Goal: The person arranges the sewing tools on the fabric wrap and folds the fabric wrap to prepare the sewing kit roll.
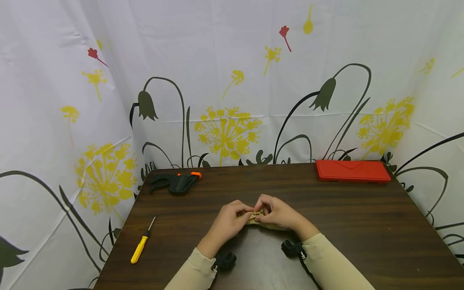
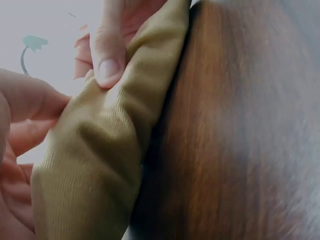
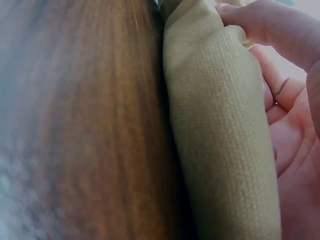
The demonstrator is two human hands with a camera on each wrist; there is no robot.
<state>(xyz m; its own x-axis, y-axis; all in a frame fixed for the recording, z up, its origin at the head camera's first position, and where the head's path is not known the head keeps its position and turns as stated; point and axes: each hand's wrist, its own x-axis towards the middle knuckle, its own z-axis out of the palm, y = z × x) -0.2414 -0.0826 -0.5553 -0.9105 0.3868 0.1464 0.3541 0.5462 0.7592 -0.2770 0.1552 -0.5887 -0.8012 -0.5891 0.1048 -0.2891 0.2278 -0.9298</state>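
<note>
A tan woven cloth piece (image 1: 273, 226), perhaps a small pouch, lies on the table between both hands. Its upper edge is bunched and creased where the fingertips meet. My left hand (image 1: 228, 219) pinches that edge between thumb and fingers. Close beside it, my right hand (image 1: 280, 213) also pinches the edge. In the left wrist view the cloth (image 2: 95, 165) shows folds below the thumbs. The right wrist view has the cloth (image 3: 220, 125) looking smoother and rounded, with the right hand (image 3: 295, 115) behind its edge. Whatever is inside the cloth is hidden.
On the dark wooden table (image 1: 362, 233), a yellow-handled screwdriver (image 1: 139, 247) lies at the left. A black tool with orange tips (image 1: 177, 183), like a glue gun or bar clamp, is at the back left. A red case (image 1: 351, 171) sits at the back right.
</note>
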